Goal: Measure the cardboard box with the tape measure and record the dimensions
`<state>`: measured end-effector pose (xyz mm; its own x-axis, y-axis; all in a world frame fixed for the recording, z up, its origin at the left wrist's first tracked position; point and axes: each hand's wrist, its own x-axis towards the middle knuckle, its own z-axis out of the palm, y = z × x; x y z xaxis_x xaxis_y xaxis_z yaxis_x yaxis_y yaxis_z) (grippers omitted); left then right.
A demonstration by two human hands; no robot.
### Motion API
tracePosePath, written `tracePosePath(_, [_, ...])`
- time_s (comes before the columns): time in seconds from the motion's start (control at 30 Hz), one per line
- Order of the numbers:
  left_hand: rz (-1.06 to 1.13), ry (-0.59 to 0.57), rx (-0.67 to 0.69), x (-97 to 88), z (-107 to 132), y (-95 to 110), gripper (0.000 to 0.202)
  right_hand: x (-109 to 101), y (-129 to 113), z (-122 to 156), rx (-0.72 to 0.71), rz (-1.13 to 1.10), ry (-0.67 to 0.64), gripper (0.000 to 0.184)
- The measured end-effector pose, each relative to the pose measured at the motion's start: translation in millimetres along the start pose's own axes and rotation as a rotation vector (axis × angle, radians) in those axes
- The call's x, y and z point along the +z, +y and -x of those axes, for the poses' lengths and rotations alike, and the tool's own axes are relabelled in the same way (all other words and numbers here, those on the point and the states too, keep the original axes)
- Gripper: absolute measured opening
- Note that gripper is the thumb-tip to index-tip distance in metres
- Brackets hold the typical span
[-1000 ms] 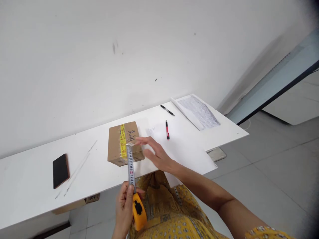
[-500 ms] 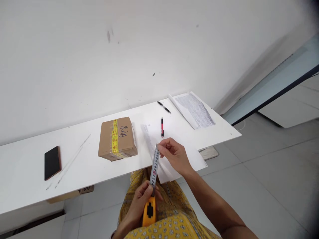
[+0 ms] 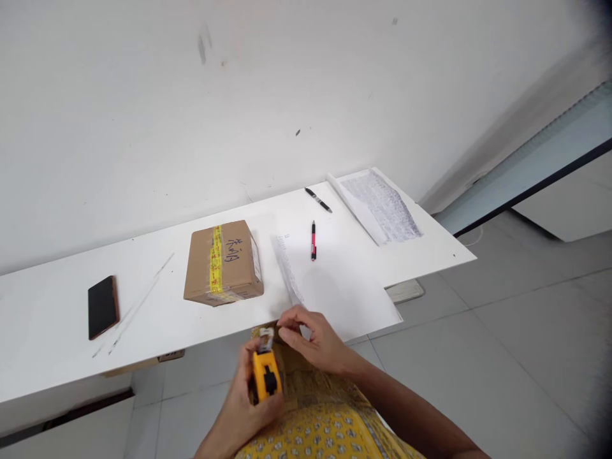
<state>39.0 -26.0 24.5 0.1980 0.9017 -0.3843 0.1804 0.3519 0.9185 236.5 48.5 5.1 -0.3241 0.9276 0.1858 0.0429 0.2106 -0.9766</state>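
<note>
L hand [image 3: 245, 400] gripping tape meas. [image 3: 268, 373], R hand [image 3: 316, 343] loose, half-curled beside it, desk edge [image 3: 210, 336] near both, box [image 3: 234, 261] fwd of L, floor [image 3: 478, 357] room right of R.

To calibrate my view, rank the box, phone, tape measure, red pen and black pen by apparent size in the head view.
1. Box
2. Phone and tape measure: similar, but the tape measure is nearer the camera, so unsure
3. Red pen and black pen: too alike to rank
</note>
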Motion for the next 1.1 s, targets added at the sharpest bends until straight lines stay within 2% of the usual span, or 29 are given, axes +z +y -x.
tracePosePath(0.07, [-0.150,0.196,0.172,-13.3,0.9,30.5,0.072,-25.4,-0.5,-13.8,0.039,0.095,0.075,0.017])
tracePosePath(0.13, [-0.322,0.366,0.423,-31.7,-7.2,60.2,0.085,-58.8,3.8,-37.3,0.103,0.274,0.233,0.022])
tracePosePath(0.2, [-0.518,0.482,0.616,-50.0,-26.3,86.4,0.099,-91.4,14.1,-68.3,0.187,0.517,0.409,0.024])
tracePosePath(0.23, [-0.629,0.550,0.659,-57.6,-39.4,97.7,0.102,-104.5,21.1,-84.8,0.256,0.640,0.444,0.022])
tracePosePath(0.27, [-0.736,0.616,0.666,-63.5,-54.2,107.6,0.104,-114.3,28.9,-100.8,0.320,0.741,0.444,0.020])
tracePosePath(0.33, [-0.930,0.661,0.610,-70.4,-85.6,123.2,0.106,-123.5,44.6,-128.2,0.418,0.875,0.384,0.025])
tracePosePath(0.43, [-1.103,0.681,0.492,-73.3,-125.2,138.0,0.099,-118.7,63.7,-151.7,0.439,0.940,0.253,0.024])
tracePosePath(0.5, [-1.181,0.654,0.420,-74.9,-139.2,143.7,0.085,-113.8,71.0,-156.2,0.403,0.888,0.202,0.019])
tracePosePath(0.6, [-1.312,0.687,0.407,-76.5,-136.4,147.2,0.064,-117.0,71.9,-153.0,0.340,0.746,0.191,0.027])
tracePosePath(0.67, [-1.360,0.812,0.526,-71.0,-122.3,144.3,0.057,-124.9,65.9,-148.6,0.270,0.456,0.217,0.031])
tracePosePath(0.73, [-1.300,0.931,0.748,-55.0,-107.3,134.7,0.051,-131.4,56.6,-145.6,0.182,0.040,0.237,0.032])
tracePosePath(0.77, [-1.217,0.950,0.886,-42.7,-102.6,127.1,0.047,-132.5,52.0,-145.5,0.141,-0.132,0.241,0.032])
tracePosePath(0.8, [-1.126,0.885,1.012,-27.9,-101.4,117.7,0.041,-131.6,48.0,-146.6,0.106,-0.240,0.242,0.033])
tracePosePath(0.83, [-1.051,0.724,1.094,-11.6,-104.3,107.0,0.035,-128.5,45.4,-148.9,0.077,-0.294,0.252,0.036])
tracePosePath(0.87, [-0.997,0.528,1.118,5.4,-111.6,95.6,0.030,-123.6,44.3,-152.4,0.052,-0.310,0.276,0.038])
tracePosePath(0.9, [-0.987,0.352,1.080,22.0,-123.0,84.0,0.028,-117.2,45.0,-156.9,0.039,-0.305,0.310,0.040])
tracePosePath(0.93, [-1.034,0.228,0.992,36.9,-137.7,73.1,0.031,-109.8,47.5,-161.9,0.038,-0.289,0.355,0.040])
tracePosePath(1.0, [-1.182,0.163,0.759,58.7,-171.8,55.1,0.040,-94.9,56.6,-171.7,0.068,-0.235,0.450,0.037])
tracePosePath(1.07, [-1.289,0.164,0.554,68.1,-202.7,43.7,0.047,-83.1,68.0,-178.9,0.115,-0.184,0.524,0.038])
tracePosePath(1.1, [-1.316,0.169,0.499,68.8,-214.3,40.0,0.052,-78.9,73.3,-180.9,0.135,-0.165,0.542,0.038])
